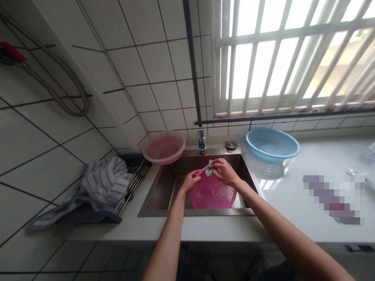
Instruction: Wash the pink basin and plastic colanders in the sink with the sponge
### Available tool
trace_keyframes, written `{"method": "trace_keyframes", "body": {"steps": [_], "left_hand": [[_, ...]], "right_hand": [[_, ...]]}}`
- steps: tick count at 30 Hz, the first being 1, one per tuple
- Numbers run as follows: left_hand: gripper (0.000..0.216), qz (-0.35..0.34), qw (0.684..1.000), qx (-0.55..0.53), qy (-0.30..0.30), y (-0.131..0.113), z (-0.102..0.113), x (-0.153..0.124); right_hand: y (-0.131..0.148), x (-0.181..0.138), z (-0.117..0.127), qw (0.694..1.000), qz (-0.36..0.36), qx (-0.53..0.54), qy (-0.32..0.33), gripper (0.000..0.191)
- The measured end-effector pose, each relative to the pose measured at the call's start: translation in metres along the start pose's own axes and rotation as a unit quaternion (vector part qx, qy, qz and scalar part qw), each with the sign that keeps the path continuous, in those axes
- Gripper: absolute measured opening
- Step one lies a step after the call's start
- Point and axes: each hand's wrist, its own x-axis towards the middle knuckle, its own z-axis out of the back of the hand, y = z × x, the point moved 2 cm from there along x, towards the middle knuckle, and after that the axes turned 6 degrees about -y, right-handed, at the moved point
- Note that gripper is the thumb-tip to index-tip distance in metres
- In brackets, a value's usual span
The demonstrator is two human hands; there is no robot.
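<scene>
A pink colander (213,193) is held tilted inside the steel sink (158,195). My left hand (190,181) is closed on its rim at the left. My right hand (224,171) pinches a pale green cloth or sponge (209,168) against the colander's upper rim; which of the two it is I cannot tell. Behind the sink stands a chrome faucet (201,140), with no stream of water that I can make out.
A pink basin (164,148) rests at the sink's back left corner. To the right a blue colander (272,144) sits on the white counter (293,203). A striped cloth (105,179) lies on a folding rack at left. A drain strainer (231,145) is behind the sink.
</scene>
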Motion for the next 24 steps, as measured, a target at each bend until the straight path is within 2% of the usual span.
{"method": "trace_keyframes", "body": {"steps": [1,3,7,10,13,16,19,24], "left_hand": [[0.052,0.004,1.000,0.002,-0.005,0.000,0.001,0.000],[0.053,0.014,1.000,0.010,-0.018,0.002,0.002,0.001],[0.048,0.001,0.999,0.038,-0.030,0.003,-0.001,0.002],[0.041,-0.066,0.991,0.094,-0.073,-0.004,-0.006,-0.001],[0.032,-0.162,0.967,0.152,-0.126,-0.019,-0.013,-0.005],[0.031,-0.233,0.933,0.238,-0.134,-0.033,-0.020,-0.005],[0.033,-0.256,0.910,0.302,-0.124,-0.039,-0.027,-0.001],[0.020,-0.268,0.900,0.314,-0.141,-0.038,-0.035,-0.001]], "right_hand": [[-0.002,-0.005,-0.006,0.999,0.006,-0.010,0.036,0.014],[-0.011,-0.014,-0.012,0.998,-0.010,-0.023,0.054,0.011],[-0.035,-0.021,-0.008,0.995,-0.063,-0.071,-0.014,0.005],[-0.043,-0.023,-0.008,0.992,-0.087,-0.091,-0.020,0.019],[-0.041,-0.024,-0.011,0.994,-0.070,-0.087,0.011,0.031],[-0.037,-0.023,-0.013,0.992,-0.058,-0.107,0.011,0.027],[-0.033,-0.022,-0.016,0.990,-0.052,-0.127,0.014,0.026],[-0.027,-0.020,-0.028,0.982,0.008,-0.185,0.039,0.023]]}}
